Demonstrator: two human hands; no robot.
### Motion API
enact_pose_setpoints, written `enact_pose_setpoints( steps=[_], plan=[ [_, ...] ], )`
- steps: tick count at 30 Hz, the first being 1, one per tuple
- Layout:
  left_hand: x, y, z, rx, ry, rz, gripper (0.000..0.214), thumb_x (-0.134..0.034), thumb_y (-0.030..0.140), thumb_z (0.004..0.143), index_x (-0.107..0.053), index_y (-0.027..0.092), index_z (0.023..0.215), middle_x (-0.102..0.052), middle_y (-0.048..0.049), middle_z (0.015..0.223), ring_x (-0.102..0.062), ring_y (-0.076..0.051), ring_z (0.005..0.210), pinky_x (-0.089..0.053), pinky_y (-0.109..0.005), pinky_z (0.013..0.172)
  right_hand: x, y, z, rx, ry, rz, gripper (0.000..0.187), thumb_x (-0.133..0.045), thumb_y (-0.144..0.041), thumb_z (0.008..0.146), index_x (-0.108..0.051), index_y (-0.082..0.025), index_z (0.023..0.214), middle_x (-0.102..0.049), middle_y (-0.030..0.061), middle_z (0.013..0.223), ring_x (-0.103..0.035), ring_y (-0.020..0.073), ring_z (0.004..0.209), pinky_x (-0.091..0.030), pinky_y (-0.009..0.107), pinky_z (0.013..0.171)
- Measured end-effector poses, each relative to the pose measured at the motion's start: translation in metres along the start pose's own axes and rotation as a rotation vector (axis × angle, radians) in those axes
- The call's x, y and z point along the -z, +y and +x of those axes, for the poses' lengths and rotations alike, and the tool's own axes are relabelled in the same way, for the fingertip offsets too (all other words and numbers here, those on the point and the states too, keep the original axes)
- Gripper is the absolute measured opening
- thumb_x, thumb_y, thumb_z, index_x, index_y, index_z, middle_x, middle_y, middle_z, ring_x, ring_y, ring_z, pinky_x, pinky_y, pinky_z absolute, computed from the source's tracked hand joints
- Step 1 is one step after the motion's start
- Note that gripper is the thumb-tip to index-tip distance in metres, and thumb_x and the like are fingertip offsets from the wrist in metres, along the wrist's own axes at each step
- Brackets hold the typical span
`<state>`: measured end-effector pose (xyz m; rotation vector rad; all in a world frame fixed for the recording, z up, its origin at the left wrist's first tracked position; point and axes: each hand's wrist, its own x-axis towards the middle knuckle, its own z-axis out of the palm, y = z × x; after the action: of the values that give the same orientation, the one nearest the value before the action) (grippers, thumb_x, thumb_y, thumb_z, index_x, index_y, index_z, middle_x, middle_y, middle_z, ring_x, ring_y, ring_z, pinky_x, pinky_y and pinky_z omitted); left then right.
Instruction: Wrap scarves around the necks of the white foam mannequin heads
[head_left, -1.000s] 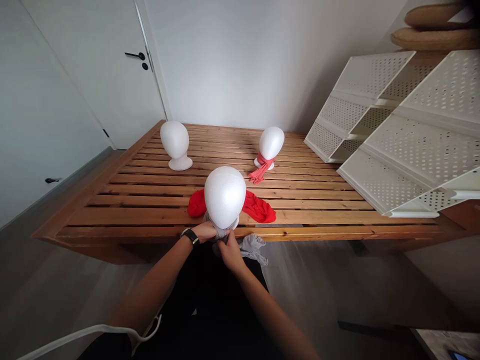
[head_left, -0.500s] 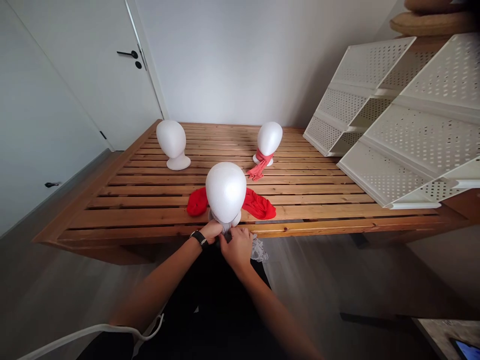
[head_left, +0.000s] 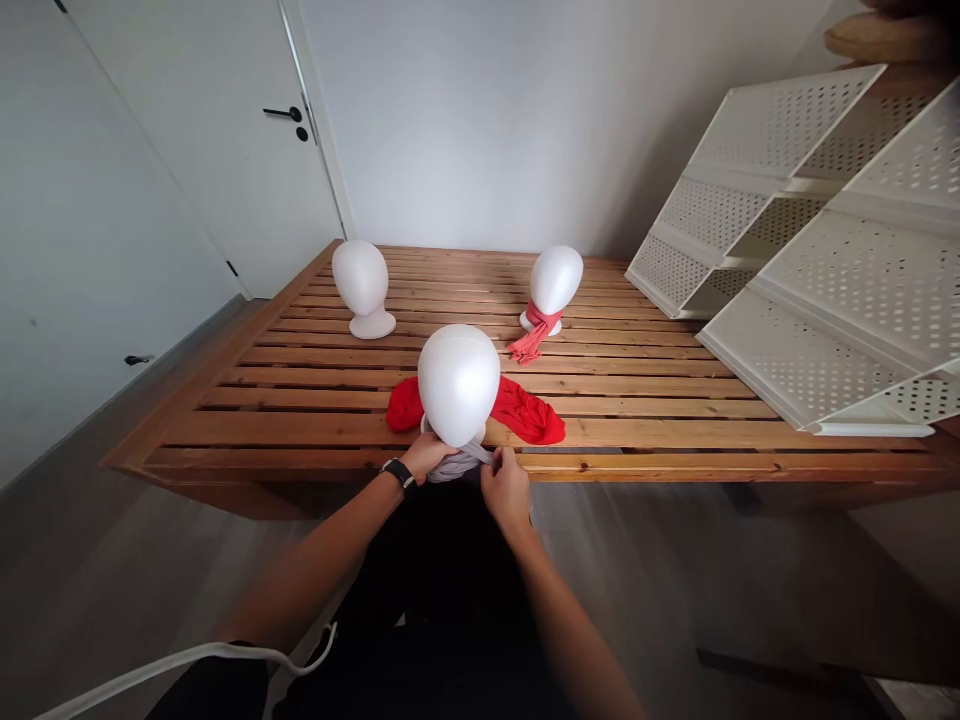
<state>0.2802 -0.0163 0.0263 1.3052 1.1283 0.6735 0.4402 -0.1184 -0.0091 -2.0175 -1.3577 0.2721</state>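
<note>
I have 2 bare hands at the table's near edge. The left hand (head_left: 426, 456) grips a grey scarf (head_left: 454, 466) under the front white mannequin head (head_left: 459, 385); the right hand (head_left: 507, 490) pinches a strip of it just to the right. The scarf lies around that head's neck. On my right, white perforated bins (head_left: 844, 290) lean over the slatted table (head_left: 645, 432); I cannot make out what they contain. Red cloth (head_left: 531, 412) shows on both sides of the front head. Behind stand 2 more: a bare white head (head_left: 361, 285) at left and, at right, a scarfed white head (head_left: 556, 280) wearing a coral scarf (head_left: 534, 335). Compared with 0.5 s ago, the hands are farther apart, and the grey strip now stretches between them.
</note>
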Motion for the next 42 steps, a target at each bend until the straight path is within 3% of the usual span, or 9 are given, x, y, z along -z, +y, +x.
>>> enact_pose_setpoints(
  steps=[6, 11, 14, 19, 24, 28, 31, 36, 42],
  plan=[
    [0.055, 0.028, -0.001, -0.02, 0.041, 0.418, 0.026, -0.073, 0.011, 0.059, -0.082, 0.019, 0.082, -0.081, -0.0095, 0.099, -0.068, -0.034, 0.112, -0.049, -0.038, 0.099, 0.006, 0.016, 0.014, -0.043, 0.013, -0.037, 0.01, -0.056, -0.019, 0.087, -0.056, -0.023, 0.095, -0.063, -0.0001, 0.076, -0.057, 0.0189, 0.07, -0.029, 0.027, 0.064],
    [0.08, 0.028, -0.003, -0.025, 0.181, 0.475, 0.03, -0.068, 0.008, 0.056, -0.081, 0.021, 0.079, -0.08, -0.0119, 0.101, -0.062, -0.037, 0.125, -0.046, -0.038, 0.101, 0.004, 0.012, 0.014, 0.031, 0.009, -0.038, 0.01, -0.053, -0.02, 0.088, -0.055, -0.022, 0.097, -0.064, 0.0018, 0.08, -0.059, 0.0204, 0.075, -0.033, 0.027, 0.067],
    [0.084, 0.017, -0.005, -0.003, 0.179, 0.358, 0.013, -0.071, 0.017, 0.062, -0.079, 0.017, 0.072, -0.079, -0.0129, 0.088, -0.069, -0.036, 0.109, -0.051, -0.038, 0.091, 0.001, 0.011, 0.011, 0.072, -0.015, -0.021, 0.011, -0.052, -0.02, 0.087, -0.055, -0.022, 0.097, -0.064, 0.001, 0.079, -0.059, 0.0204, 0.073, -0.036, 0.027, 0.069],
    [0.069, -0.006, -0.012, -0.007, 0.16, 0.064, 0.03, -0.066, 0.035, 0.075, -0.08, 0.016, 0.094, -0.08, -0.0092, 0.097, -0.073, -0.025, 0.09, -0.057, -0.034, 0.081, -0.004, 0.012, 0.01, 0.094, -0.037, -0.003, 0.012, -0.052, -0.021, 0.087, -0.055, -0.023, 0.098, -0.065, 0.0002, 0.078, -0.061, 0.0208, 0.073, -0.038, 0.028, 0.069],
    [0.065, -0.014, -0.018, 0.035, 0.194, 0.026, 0.036, -0.061, 0.039, 0.076, -0.08, 0.015, 0.097, -0.08, -0.0094, 0.093, -0.073, -0.024, 0.085, -0.057, -0.034, 0.074, -0.001, 0.014, 0.011, 0.09, -0.033, 0.001, 0.016, -0.05, -0.019, 0.088, -0.055, -0.022, 0.102, -0.067, 0.0028, 0.084, -0.064, 0.0226, 0.08, -0.04, 0.029, 0.073],
    [0.088, -0.001, -0.018, 0.063, 0.233, 0.202, 0.024, -0.069, 0.031, 0.069, -0.079, 0.016, 0.084, -0.079, -0.0106, 0.087, -0.071, -0.031, 0.093, -0.052, -0.035, 0.078, 0.001, 0.011, 0.01, 0.113, -0.049, -0.015, 0.016, -0.053, -0.017, 0.087, -0.056, -0.022, 0.101, -0.069, 0.0032, 0.088, -0.065, 0.022, 0.084, -0.041, 0.028, 0.077],
    [0.106, 0.015, -0.022, 0.046, 0.338, 0.398, 0.008, -0.071, 0.024, 0.069, -0.074, 0.017, 0.071, -0.077, -0.016, 0.088, -0.066, -0.039, 0.111, -0.045, -0.039, 0.09, 0.001, 0.006, 0.01, 0.11, -0.064, -0.045, 0.013, -0.055, -0.016, 0.088, -0.057, -0.021, 0.1, -0.069, 0.0031, 0.088, -0.065, 0.0216, 0.085, -0.041, 0.028, 0.078],
    [0.118, 0.029, -0.031, -0.026, 0.453, 0.49, 0.008, -0.066, 0.018, 0.077, -0.072, 0.016, 0.082, -0.074, -0.0224, 0.104, -0.053, -0.042, 0.134, -0.036, -0.043, 0.104, 0.0, 0.002, 0.012, 0.128, -0.067, -0.091, 0.012, -0.058, -0.016, 0.09, -0.058, -0.02, 0.102, -0.069, 0.005, 0.092, -0.065, 0.022, 0.088, -0.042, 0.029, 0.082],
    [0.11, 0.02, -0.025, -0.001, 0.295, 0.205, 0.032, -0.064, 0.044, 0.079, -0.075, 0.015, 0.089, -0.075, -0.0105, 0.082, -0.067, -0.026, 0.089, -0.05, -0.036, 0.084, 0.0, 0.005, 0.012, 0.127, -0.078, -0.109, 0.016, -0.058, -0.015, 0.091, -0.059, -0.019, 0.107, -0.072, 0.0066, 0.097, -0.066, 0.0222, 0.09, -0.043, 0.03, 0.084]
  ],
)
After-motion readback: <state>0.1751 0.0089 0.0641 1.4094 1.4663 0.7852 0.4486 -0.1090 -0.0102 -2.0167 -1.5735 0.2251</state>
